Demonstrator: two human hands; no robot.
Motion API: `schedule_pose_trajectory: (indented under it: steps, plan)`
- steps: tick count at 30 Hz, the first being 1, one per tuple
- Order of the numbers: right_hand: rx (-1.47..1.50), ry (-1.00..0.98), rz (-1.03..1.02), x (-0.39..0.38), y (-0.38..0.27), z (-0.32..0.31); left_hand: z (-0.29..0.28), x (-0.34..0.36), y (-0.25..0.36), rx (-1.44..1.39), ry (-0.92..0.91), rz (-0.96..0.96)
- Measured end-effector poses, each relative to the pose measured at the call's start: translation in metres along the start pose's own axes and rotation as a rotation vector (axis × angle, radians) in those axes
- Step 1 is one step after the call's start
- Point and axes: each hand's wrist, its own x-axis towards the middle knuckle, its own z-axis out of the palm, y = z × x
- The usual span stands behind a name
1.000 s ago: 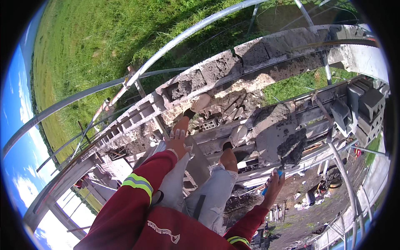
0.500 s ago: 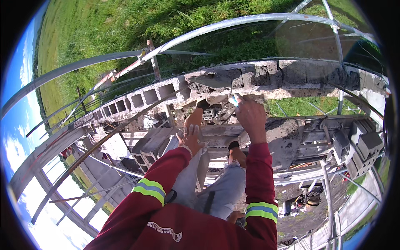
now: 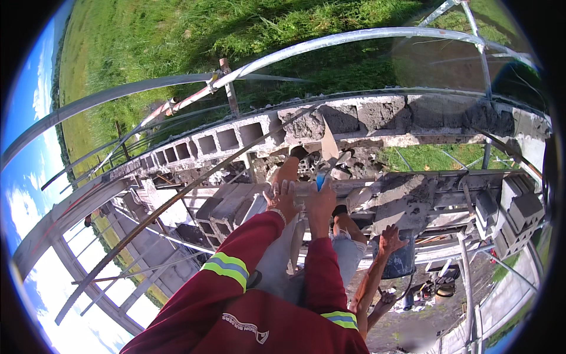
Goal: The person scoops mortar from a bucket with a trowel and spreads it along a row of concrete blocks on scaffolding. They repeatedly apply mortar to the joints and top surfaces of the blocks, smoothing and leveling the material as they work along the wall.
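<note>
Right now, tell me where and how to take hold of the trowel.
Grip the trowel by its blue handle, coming from the wearer's body side, low in the view. The tapering blade points away toward the block wall, so the handle is probably the surer part. The right hand is closed around it there.

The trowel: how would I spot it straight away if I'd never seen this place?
Find the long block wall that curves across the picture below the green grass. Just below the wall's middle, the person's right hand grips the trowel, its flat blade pointing up. Its blue handle sets it apart from the grey blocks and the rusty bar to its left.
</note>
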Motion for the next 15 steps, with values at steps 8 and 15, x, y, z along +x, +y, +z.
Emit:
schedule_pose_trajectory:
  steps: [8, 15]
  plan:
    - [-0.169, -0.025, -0.137, 0.009, -0.026, -0.028, 0.006, 0.002, -0.004, 0.006, 0.01, 0.022]
    - [-0.315, -0.026, -0.435, 0.039, -0.038, -0.015, 0.008, 0.0, -0.001, 0.066, -0.012, 0.031]
